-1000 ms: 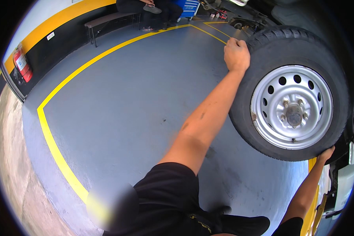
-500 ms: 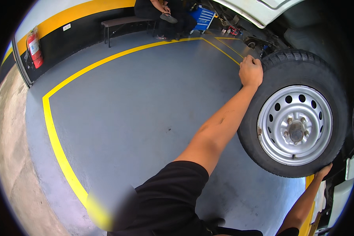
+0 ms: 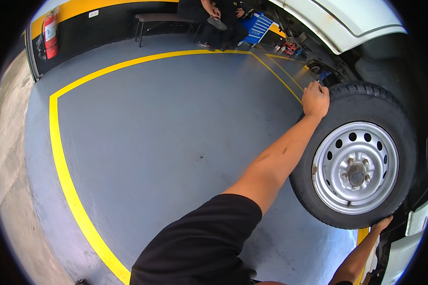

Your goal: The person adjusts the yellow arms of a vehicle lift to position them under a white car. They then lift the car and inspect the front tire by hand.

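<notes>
Silver steel wheel (image 3: 355,164) in black tyre (image 3: 303,190) at 3 o'clock — apparently mounted, lug nuts (image 3: 350,161) present, though tightness is indeterminable. Left hand (image 3: 315,101) meets the tyre at 11 o'clock, fingers curled; right hand (image 3: 381,224) at 5 — firmness of either grip cannot be told.

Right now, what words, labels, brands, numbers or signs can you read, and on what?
None readable.
Fire extinguisher: white label, too small to read.
White wall plate: any marking too small to read.
Tyre: no legible lettering on the visible sidewall.
Blue tool cabinet: nothing legible.
</notes>
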Motion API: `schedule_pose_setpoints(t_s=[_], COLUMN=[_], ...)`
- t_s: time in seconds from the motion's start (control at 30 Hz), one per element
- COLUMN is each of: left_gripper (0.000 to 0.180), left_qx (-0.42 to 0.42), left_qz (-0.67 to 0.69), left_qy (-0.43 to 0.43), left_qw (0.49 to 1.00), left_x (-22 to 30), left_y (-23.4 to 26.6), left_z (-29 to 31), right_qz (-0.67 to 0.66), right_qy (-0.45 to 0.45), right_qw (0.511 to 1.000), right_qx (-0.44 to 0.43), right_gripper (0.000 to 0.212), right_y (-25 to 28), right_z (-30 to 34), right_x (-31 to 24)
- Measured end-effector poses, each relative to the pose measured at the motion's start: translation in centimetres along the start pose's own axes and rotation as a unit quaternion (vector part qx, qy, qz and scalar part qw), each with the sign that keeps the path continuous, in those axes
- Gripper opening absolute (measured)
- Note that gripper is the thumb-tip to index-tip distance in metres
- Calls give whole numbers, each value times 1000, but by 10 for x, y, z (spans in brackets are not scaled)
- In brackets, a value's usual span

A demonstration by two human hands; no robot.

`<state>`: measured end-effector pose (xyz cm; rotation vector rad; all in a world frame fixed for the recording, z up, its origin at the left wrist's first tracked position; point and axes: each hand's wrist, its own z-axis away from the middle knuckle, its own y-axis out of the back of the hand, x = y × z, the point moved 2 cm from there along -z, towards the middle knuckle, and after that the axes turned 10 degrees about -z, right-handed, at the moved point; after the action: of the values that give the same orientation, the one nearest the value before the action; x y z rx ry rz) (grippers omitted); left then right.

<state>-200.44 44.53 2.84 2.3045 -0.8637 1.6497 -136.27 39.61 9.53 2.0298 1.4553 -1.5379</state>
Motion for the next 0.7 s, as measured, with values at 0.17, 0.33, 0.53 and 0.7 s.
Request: schedule_pose_setpoints(t_s=[0.17,0.33,0.53,0.7], left_gripper=[26,26,25,26], left_qx=[-9,31,-20,-23], left_qz=[0,-3,1,0], left_qy=[-23,-43,-21,-29], left_qw=[1000,999,1000,999], left_x=[-8,0,-2,-9], left_y=[-10,-7,-16,-12], left_z=[-6,-1,-15,2], right_qz=[88,78,96,93], right_qy=[68,65,70,74], right_qw=[994,995,992,992], right_qx=[20,10,31,29], right_gripper=[67,68,69,67], right_y=[2,20,20,6], right_z=[-16,-37,-30,-19], right_x=[-1,0,0,11])
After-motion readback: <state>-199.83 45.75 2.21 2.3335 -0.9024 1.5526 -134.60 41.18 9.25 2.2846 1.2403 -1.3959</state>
